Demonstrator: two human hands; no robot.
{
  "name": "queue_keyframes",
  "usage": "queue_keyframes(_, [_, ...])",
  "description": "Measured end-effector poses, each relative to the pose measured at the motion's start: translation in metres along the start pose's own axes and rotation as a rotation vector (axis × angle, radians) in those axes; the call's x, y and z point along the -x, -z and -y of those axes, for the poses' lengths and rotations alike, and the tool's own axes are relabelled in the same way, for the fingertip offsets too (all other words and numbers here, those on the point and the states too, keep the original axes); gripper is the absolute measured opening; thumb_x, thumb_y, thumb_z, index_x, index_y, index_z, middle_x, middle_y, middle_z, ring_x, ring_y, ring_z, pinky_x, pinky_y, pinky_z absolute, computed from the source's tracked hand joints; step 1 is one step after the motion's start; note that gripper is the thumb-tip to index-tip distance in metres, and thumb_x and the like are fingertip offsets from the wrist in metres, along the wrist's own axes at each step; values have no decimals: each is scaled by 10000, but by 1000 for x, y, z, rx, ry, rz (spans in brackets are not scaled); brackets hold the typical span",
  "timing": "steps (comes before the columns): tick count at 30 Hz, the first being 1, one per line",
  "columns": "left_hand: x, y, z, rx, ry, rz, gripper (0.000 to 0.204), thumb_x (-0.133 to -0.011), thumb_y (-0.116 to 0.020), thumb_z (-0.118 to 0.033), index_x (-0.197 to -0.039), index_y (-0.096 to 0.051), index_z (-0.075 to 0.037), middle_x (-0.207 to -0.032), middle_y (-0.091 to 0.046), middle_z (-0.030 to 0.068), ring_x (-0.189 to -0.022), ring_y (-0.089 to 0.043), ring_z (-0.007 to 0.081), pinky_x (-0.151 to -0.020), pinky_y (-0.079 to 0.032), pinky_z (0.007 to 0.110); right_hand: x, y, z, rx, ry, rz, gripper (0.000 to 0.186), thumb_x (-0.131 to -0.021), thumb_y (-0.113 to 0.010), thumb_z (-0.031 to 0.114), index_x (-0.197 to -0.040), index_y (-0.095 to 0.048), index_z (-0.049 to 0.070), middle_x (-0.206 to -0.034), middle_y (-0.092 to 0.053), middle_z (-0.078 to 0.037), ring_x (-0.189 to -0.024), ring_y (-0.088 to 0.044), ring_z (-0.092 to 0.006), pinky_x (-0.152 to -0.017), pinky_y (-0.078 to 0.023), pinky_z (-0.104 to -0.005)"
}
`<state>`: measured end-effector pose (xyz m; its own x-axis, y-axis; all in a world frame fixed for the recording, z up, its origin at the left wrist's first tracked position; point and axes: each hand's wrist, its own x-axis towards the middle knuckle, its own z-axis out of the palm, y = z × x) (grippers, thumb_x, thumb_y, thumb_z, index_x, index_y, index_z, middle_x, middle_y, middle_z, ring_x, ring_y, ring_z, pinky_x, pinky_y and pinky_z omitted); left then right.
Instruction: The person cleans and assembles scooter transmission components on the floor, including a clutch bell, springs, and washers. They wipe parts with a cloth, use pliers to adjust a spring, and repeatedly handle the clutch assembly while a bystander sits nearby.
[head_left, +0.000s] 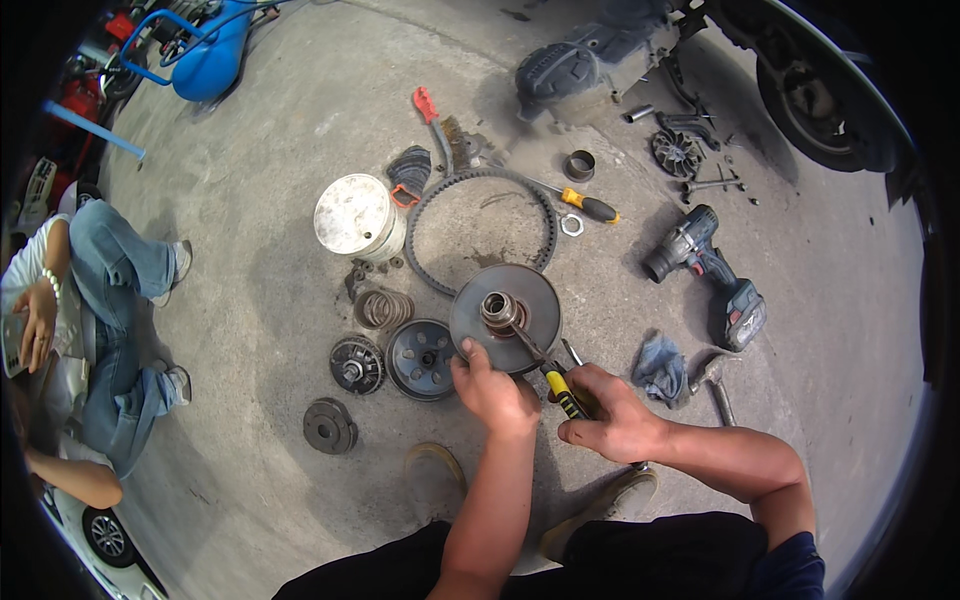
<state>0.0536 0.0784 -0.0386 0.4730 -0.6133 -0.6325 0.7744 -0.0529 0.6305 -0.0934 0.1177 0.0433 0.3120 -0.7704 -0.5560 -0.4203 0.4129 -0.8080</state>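
Note:
My left hand grips the lower left edge of a round metal pulley plate with a ringed hub at its middle. My right hand is closed on a yellow-and-black handled tool, apparently pliers, its metal tip at the hub. Behind the plate lie a toothed belt and, to its left, a coil spring. A clutch bell, a geared round part and a dark disc lie beside my left hand.
An impact wrench, blue rag, hammer, screwdriver, white bucket and red-handled brush surround the work. An engine casing and wheel are at top right. A seated person is at left, a blue tank behind.

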Motion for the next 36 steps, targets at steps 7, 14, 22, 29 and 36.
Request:
queue_keyframes(7, [-1,3,-1,5,-13,38,258,-1140,-511,-210,-1258,-499,19,-1267,-616,177,-1120,-647,262,-1006,-540,440,-4,1,-1,10,26,-1,490,-789,-808,169,-1192,-629,-45,-1071,-580,-177,-901,-594,-264,-769,-506,-403])
queue_keyframes(14, [-8,3,-8,-67,-58,-23,302,-1140,-517,-229,-1309,-503,21,-1325,-610,177,-1166,-632,264,-1036,-521,451,-1,11,-2,132,59,88,500,-777,-822,215,-1158,-625,-42,-1074,-590,-219,-934,-635,-334,-785,-523,-443])
queue_keyframes(22, [-14,7,-10,-54,-64,-17,275,-1133,-536,-214,-1293,-513,8,-1312,-621,158,-1160,-629,245,-1027,-519,429,1,27,25,579,224,17,537,-732,-864,257,-1160,-663,1,-1082,-575,-195,-899,-650,-380,-777,-550,-456])
queue_keyframes(29, [-24,17,-21,-113,-73,93,229,-1114,-591,-205,-1232,-539,-16,-1243,-660,123,-1107,-648,203,-982,-544,386,-8,55,47,832,295,92,476,-695,-768,258,-1086,-668,6,-1042,-594,-242,-1042,-662,-449,-852,-570,-548])
queue_keyframes(36, [-28,20,-30,-91,-83,179,198,-1115,-588,-194,-1209,-553,-22,-1209,-676,117,-1076,-663,194,-967,-552,382,-12,57,49,871,279,131,470,-700,-764,254,-1097,-684,15,-1059,-601,-236,-1055,-660,-440,-851,-568,-550])
